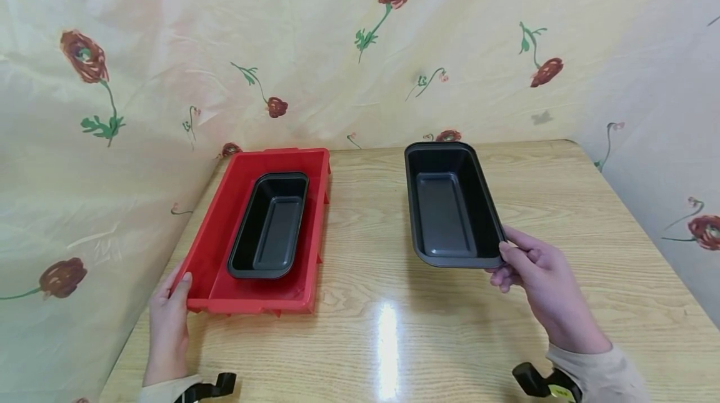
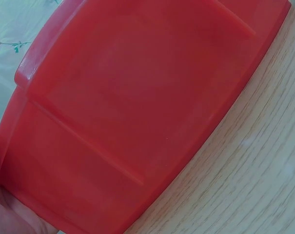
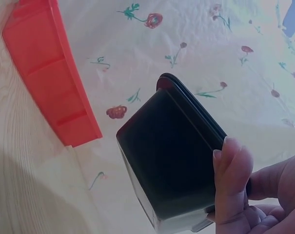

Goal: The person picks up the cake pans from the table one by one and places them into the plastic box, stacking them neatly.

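My left hand (image 1: 171,322) grips the near left corner of a red plastic tray (image 1: 224,228), thumb over the rim. Part of the same hand (image 2: 10,214) shows in the left wrist view, beside the tray's outer wall (image 2: 137,97). Inside the tray lies a dark loaf pan (image 1: 278,234), its hollow facing up. With my right hand (image 1: 542,284) I pinch a second dark loaf pan (image 1: 447,215) by its near right corner, thumb on the rim and fingers below. This pan is held up off the table, and its outer side (image 3: 171,151) fills the middle of the right wrist view.
The wooden table (image 1: 360,265) spreads under and between both things. A flowered cloth (image 1: 315,47) hangs behind the table and along both sides. The tray stands close to the table's left edge.
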A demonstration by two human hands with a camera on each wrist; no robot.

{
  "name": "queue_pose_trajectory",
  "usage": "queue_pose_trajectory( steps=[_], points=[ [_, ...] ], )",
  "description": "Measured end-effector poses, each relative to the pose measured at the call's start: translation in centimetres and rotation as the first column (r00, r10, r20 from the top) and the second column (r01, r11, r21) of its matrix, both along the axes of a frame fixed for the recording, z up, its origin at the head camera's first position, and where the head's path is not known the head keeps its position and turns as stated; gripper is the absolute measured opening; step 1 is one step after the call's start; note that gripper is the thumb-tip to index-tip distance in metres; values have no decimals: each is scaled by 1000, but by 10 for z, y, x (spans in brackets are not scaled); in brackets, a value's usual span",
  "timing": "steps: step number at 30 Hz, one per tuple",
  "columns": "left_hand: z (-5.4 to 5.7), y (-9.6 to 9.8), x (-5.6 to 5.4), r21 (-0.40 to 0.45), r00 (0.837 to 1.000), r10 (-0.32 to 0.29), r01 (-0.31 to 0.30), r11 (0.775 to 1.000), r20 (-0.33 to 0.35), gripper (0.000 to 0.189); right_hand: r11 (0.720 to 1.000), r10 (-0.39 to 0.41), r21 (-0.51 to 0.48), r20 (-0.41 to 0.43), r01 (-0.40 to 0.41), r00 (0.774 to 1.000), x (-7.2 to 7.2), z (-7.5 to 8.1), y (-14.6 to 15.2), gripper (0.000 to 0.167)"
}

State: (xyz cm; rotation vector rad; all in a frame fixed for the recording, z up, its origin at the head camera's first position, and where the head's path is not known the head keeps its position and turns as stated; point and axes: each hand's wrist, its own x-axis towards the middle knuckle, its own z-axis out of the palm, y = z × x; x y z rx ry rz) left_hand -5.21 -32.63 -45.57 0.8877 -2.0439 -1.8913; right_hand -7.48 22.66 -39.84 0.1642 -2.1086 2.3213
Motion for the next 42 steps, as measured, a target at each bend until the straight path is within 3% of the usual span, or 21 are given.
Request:
queue_pose_trajectory(
  steps=[8, 42],
  points=[
    [1, 1, 3, -9, 1000, -9, 9, 1000, 2, 62, 1000, 23, 14, -27, -23, 999, -2, 5, -10, 51],
    [0, 0, 3, -4, 1000, -19, 19, 1000, -12, 62, 995, 67, 79, 23, -68, 998, -18, 13, -53, 46]
  ],
)
